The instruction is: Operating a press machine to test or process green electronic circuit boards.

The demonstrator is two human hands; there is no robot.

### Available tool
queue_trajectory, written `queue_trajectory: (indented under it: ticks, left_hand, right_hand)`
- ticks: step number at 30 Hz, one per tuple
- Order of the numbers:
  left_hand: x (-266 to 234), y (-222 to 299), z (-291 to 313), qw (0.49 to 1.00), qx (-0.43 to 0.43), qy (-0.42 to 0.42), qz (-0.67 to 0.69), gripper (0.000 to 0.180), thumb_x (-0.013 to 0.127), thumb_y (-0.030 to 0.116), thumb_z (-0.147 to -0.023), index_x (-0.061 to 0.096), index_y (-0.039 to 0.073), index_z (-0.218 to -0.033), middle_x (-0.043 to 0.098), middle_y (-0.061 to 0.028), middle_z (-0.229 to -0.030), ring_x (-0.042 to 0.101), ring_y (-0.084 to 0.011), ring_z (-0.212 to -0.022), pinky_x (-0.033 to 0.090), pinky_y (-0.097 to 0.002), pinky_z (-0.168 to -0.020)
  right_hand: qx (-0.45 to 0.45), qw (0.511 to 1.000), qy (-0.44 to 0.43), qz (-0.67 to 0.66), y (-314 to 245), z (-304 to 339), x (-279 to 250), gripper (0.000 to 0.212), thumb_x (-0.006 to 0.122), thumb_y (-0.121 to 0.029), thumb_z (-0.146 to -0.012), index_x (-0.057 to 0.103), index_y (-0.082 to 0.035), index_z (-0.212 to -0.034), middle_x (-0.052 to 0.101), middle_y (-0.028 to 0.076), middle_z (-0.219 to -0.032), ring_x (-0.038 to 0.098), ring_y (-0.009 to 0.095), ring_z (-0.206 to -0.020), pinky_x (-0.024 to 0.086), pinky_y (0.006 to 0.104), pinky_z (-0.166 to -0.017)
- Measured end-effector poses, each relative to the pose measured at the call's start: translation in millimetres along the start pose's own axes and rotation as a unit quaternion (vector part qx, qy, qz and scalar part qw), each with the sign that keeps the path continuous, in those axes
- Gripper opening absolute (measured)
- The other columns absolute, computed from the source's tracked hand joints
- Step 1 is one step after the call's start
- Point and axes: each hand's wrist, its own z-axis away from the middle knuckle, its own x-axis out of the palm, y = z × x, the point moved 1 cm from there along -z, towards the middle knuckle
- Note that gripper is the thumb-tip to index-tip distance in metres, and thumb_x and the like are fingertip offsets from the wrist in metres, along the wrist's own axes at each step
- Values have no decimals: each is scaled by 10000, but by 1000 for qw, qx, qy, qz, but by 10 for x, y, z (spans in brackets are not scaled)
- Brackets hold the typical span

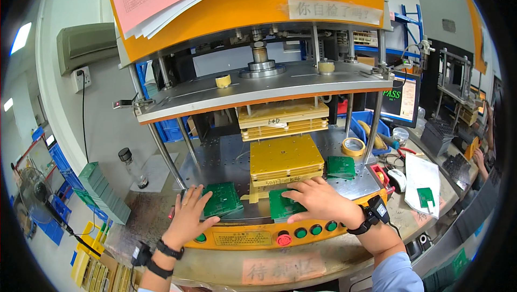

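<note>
My left hand [186, 214] is open with fingers spread, at the left edge of a stack of green circuit boards [222, 199] on the press's metal bed. My right hand [323, 201] reaches over a second stack of green circuit boards [277, 207], its fingers stretched across the right part and the thumb apart near the front edge. Between and behind both stacks sits a yellow test fixture [285, 154] made of layered plates. Its upper half [283, 114] hangs from the press plate [269, 82] above. A third pile of green boards [341, 166] lies right of the fixture.
Green buttons [316, 229] and a red button [284, 238] line the press front. Metal posts [169, 154] flank the bed. A tape roll [353, 146], blue bin [371, 130], mouse [397, 180] and monitor [401, 101] are at right; a bottle [132, 167] and tall board stack [102, 189] at left.
</note>
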Motion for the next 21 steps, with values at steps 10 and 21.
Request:
queue_trajectory:
  ticks: [10, 21]
  left_hand:
    - [913, 925, 1433, 977, -58, 61, 196, 173, 638, 153, -897, 652, 65, -1046, 648, -152, -1087, 572, -365, -1074, 406, -492, -946]
    - [678, 1016, 1287, 972, -111, 107, 179, 142, 648, 174, -899, 658, 82, -1006, 656, -123, -1092, 567, -362, -1088, 415, -461, -950]
  right_hand:
    - [-19, 997, 44, -61, 127, -242, -215, 690, 758, -573, -763, 622, -131, -1274, 623, 117, -1208, 548, 310, -1184, 329, 460, -1049]
    - [61, 996, 42, -56, 1209, -721, 205, 586, 687, -551, -842, 664, -153, -1271, 556, 146, -1391, 387, 356, -1367, 242, 463, -1144]
